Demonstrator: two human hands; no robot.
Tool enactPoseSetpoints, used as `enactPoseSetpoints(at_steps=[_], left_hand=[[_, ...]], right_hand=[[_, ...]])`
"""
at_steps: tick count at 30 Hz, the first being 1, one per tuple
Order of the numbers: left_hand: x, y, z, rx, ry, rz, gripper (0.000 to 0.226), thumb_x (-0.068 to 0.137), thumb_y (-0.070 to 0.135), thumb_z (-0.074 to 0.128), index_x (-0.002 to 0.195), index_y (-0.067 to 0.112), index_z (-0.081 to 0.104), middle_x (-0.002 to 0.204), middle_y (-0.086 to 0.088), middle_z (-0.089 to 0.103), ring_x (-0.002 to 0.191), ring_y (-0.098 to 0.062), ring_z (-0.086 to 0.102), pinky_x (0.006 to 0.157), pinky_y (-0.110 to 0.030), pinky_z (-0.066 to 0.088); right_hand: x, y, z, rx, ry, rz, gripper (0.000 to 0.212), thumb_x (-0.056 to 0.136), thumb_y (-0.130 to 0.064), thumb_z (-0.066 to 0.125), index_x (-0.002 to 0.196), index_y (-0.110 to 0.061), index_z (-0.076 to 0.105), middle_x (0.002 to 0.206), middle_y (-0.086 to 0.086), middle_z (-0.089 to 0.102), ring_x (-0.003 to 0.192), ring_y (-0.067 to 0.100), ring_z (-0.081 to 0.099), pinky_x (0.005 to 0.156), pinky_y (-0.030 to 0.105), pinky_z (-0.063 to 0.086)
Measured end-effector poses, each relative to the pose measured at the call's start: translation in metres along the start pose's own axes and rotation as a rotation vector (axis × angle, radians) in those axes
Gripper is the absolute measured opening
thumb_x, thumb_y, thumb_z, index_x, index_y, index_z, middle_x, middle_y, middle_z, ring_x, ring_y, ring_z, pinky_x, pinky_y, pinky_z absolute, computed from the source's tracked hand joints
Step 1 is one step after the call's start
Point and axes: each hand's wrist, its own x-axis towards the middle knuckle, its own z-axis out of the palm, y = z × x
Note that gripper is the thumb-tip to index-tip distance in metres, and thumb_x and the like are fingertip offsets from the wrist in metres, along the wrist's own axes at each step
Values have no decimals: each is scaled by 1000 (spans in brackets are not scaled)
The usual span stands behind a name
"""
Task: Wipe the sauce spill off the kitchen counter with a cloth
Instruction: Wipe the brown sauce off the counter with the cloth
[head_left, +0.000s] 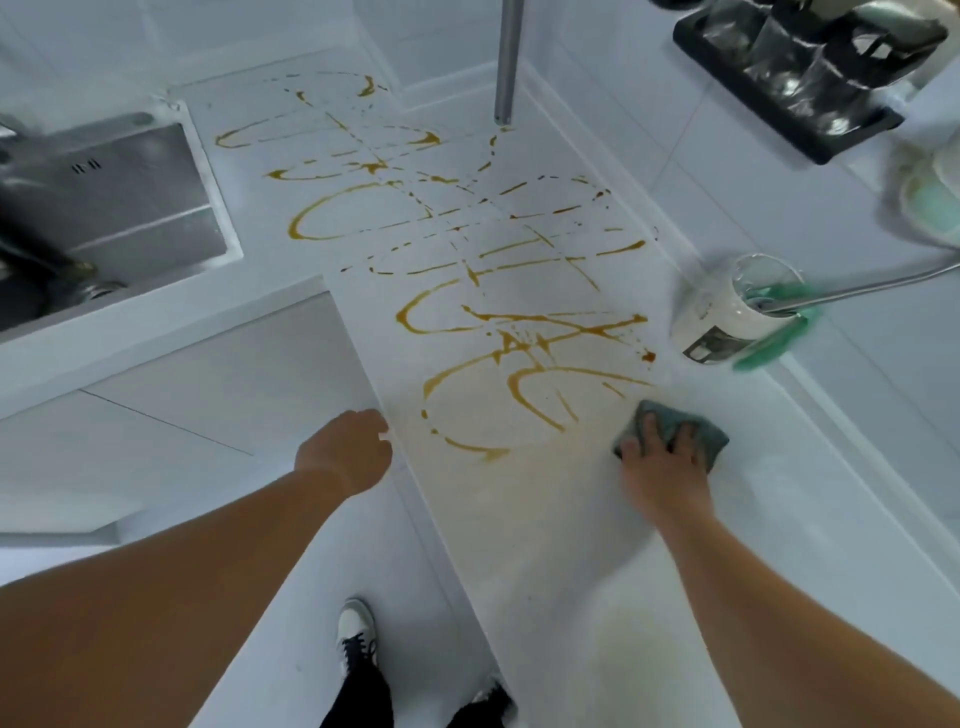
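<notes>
Your right hand (662, 457) presses a grey-green cloth (675, 428) flat on the white bench (571, 545), fingers (652, 431) spread over it, at the near right edge of the sauce spill (452, 249). The brown loops and streaks run from the cloth away toward the far end of the bench, with a faint smear just beside the cloth on the near side. Your left hand (345, 449) rests at the bench's front edge left of the spill, fingers loosely curled, holding nothing. A white mug (727, 306) stands right of the spill; a steel sink (114, 208) lies to its left
</notes>
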Motion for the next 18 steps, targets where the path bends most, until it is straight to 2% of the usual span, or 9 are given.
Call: enactPoseSetpoints(at_steps=[2, 6, 8, 9, 11, 13, 14, 17, 18], left_hand=[[19, -16, -5, 25, 25, 54, 52, 100, 44, 55, 149, 36, 41, 146, -3, 43, 132, -28, 49, 101, -46, 49], [48, -14, -20, 77, -43, 79, 89, 90, 62, 64, 160, 45, 11, 168, -5, 6, 149, -40, 23, 109, -57, 41], [59, -2, -27, 125, -78, 63, 107, 85, 70, 66, 161, 44, -4, 171, -4, -15, 154, -47, 5, 117, -66, 25], [66, 4, -31, 175, -71, 61, 114, 82, 73, 66, 160, 43, -11, 170, -4, -23, 154, -50, -4, 117, -72, 15], [79, 11, -38, 276, -50, 65, 122, 78, 78, 66, 159, 41, -18, 168, -4, -29, 152, -53, -13, 113, -79, 0], [87, 10, -38, 315, -65, 71, 126, 76, 79, 67, 159, 40, -19, 168, -4, -28, 152, -53, -13, 111, -82, -3], [90, 9, -37, 312, -74, 78, 128, 75, 79, 68, 159, 40, -20, 168, -5, -28, 153, -51, -11, 110, -83, -2], [95, 5, -31, 292, -91, 101, 129, 76, 78, 68, 158, 40, -24, 167, -4, -31, 155, -47, -10, 109, -84, -2], [95, 5, -32, 295, -91, 103, 129, 76, 77, 68, 158, 39, -24, 167, -5, -31, 155, -46, -11, 109, -84, -2]], right_hand=[[-30, -49, 24, -2, 20, -29, 61, 109, -47, 16, 165, -23, 13, 174, 16, -7, 156, 53, -8, 125, 64, 0], [-101, -133, 75, 54, 32, -408, 77, 96, -72, 10, 164, -43, -10, 171, 10, -24, 155, 36, -31, 128, 49, -10], [-93, -128, 66, 8, 41, -532, 68, 100, -63, 7, 165, -45, 5, 174, 7, -16, 156, 36, -27, 129, 55, -7], [-78, -119, 58, -10, 71, -539, 68, 101, -54, 5, 164, -35, 20, 175, 12, -1, 159, 43, -13, 128, 62, 0], [-47, -101, 31, 99, 159, -231, 65, 105, -41, 12, 160, -18, 37, 170, 25, 22, 154, 55, 15, 121, 71, 20], [-36, -100, 19, 141, 77, 87, 55, 109, -33, 16, 162, -20, 26, 174, 21, 4, 153, 60, 4, 121, 74, 11], [-41, -114, 28, 96, 103, 123, 53, 110, -30, 16, 162, -22, 22, 174, 20, -3, 151, 65, -2, 119, 77, 5], [-91, -187, 75, 123, 127, -95, 56, 108, -40, 15, 161, -32, 30, 172, 24, 5, 151, 64, -3, 121, 74, 5], [-107, -203, 86, 149, 126, -195, 60, 107, -51, 8, 165, -39, 18, 173, 20, 0, 155, 55, -12, 125, 67, 2]])
